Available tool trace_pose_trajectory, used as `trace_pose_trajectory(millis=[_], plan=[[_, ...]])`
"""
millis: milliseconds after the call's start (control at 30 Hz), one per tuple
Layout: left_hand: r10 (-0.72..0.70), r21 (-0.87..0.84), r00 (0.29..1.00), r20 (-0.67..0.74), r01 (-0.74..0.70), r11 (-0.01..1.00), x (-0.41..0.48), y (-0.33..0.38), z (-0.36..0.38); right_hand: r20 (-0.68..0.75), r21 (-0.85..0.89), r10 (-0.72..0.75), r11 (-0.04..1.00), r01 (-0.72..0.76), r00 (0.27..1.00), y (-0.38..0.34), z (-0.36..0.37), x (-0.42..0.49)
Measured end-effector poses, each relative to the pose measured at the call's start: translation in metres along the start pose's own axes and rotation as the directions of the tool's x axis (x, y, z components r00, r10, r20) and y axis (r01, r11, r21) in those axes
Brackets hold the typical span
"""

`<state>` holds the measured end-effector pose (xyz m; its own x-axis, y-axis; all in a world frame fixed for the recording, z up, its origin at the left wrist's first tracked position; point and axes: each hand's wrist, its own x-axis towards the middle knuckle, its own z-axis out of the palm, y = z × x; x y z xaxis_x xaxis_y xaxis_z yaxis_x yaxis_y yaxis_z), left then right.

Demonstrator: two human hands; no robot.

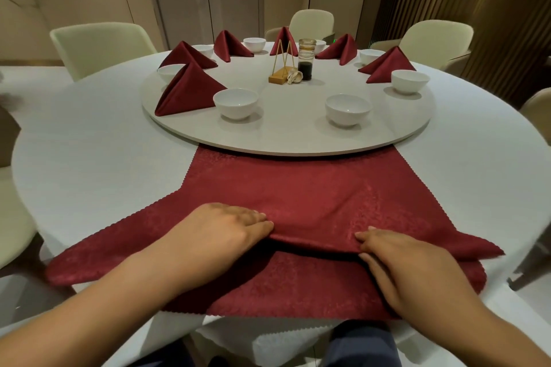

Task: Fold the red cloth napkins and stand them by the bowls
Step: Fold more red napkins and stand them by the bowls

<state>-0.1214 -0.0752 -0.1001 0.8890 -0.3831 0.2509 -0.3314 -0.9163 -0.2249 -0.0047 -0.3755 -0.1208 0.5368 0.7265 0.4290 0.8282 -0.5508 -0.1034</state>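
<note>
Two bare forearms reach in from the bottom corners of the frame, above a strip of dark blue trousers point(360, 343) at the lower edge. The left hand point(220, 229) lies palm down on the red napkin point(298, 188) at lower centre, fingers close together and nearly straight, their tips at the left end of a raised fold. Its thumb is hidden, so whether it pinches or only presses cannot be told. The right hand point(396, 259), lower right of centre, has its fingers on top of the fold's right end and its thumb under the edge, pinching the cloth there. The fold runs straight between the two hands, with a lower layer of cloth showing beneath it toward the camera. The napkin is spread over the near edge of the round white table point(89, 158). Its far edge reaches the rim of the pale turntable point(283, 134) in the middle of the frame, and its zigzag-cut corners stick out to lower left and lower right. On the turntable, white bowls point(235, 103) stand in a ring, and six folded napkins point(187, 89) stand as red peaks along the left, far and right sides. The two nearest bowls have none beside them toward the camera. At upper centre a gold wire stand point(281, 65) sits just beside a glass jar point(306, 59) holding dark liquid. Pale chairs point(98, 45) ring the table.
</note>
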Motion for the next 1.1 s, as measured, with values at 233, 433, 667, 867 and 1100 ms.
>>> trace_pose_trajectory(millis=[233,433,667,867,1100], plan=[[-0.252,-0.036,0.961,0.113,0.258,0.966,-0.014,0.038,-0.001,0.120,0.116,0.072,0.990,-0.086,0.990,-0.002,0.004,0.005],[-0.544,-0.141,0.824,0.155,0.564,0.814,0.007,0.037,-0.004,0.191,0.101,0.166,0.977,-0.187,0.967,-0.017,0.003,0.021],[-0.511,-0.156,0.720,0.470,0.638,0.754,0.022,0.030,0.019,0.482,0.017,0.145,0.985,-0.174,0.864,-0.033,0.022,0.041],[-0.541,-0.122,0.696,0.473,0.660,0.742,0.019,0.035,0.023,0.476,0.003,0.138,0.987,-0.158,0.868,-0.031,0.023,0.044],[-0.486,-0.275,0.783,0.387,0.602,0.750,0.042,0.024,0.018,0.393,0.065,0.184,0.972,-0.227,0.901,-0.073,0.028,0.053]])
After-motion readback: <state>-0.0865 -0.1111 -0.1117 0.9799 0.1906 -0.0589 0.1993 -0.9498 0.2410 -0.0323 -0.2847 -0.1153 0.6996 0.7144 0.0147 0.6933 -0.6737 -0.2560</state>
